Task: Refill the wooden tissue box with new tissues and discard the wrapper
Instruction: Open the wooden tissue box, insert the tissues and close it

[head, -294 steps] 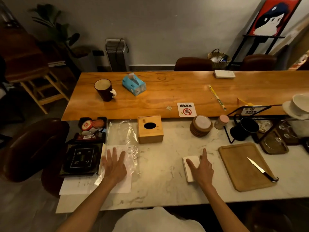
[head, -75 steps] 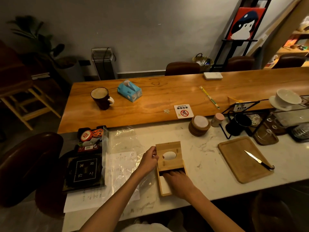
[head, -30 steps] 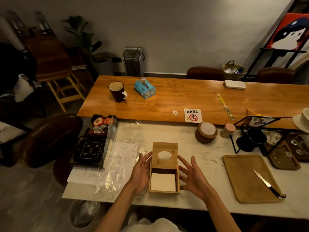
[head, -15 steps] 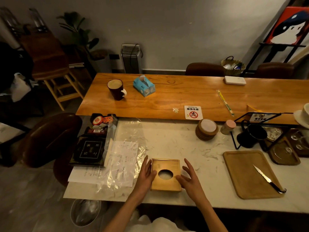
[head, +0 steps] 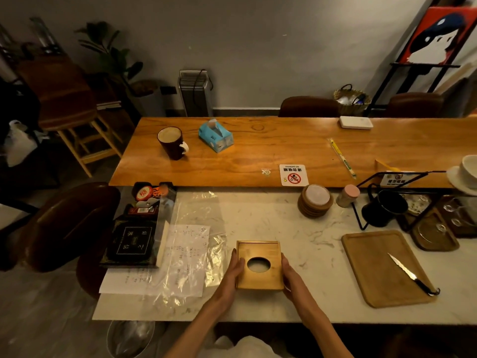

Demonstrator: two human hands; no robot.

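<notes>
Bin [head: 130,338]: round, on the floor under the counter's left end; clear liner inside
Black box [head: 133,241]: flat, at the left edge of the marble counter [head: 309,228]; a red-lidded jar [head: 143,193] sits behind it
Wrapper [head: 198,244]: clear plastic, flattened on the counter over a printed sheet of paper [head: 165,275]; its right edge lies just beside the left hand
Left hand [head: 233,273]: fingers straight, palm pressed flat on the left wall of the tissue box; grip is a flat press, not a curl
Tissue box [head: 259,264]: wooden, near the counter's front edge, lid on, oval hole facing up; pale tissue is faintly seen through the hole; held between both hands
Right hand [head: 290,276]: palm against the box's right wall; grip matches the left, pressing inward
Coasters [head: 315,200]: stacked, well behind the box
Cutting board [head: 387,267]: wooden, to the right; a knife [head: 410,275] lies on it
Far counter: wooden; dark mug [head: 172,142] and blue tissue pack [head: 216,135] on it
</notes>
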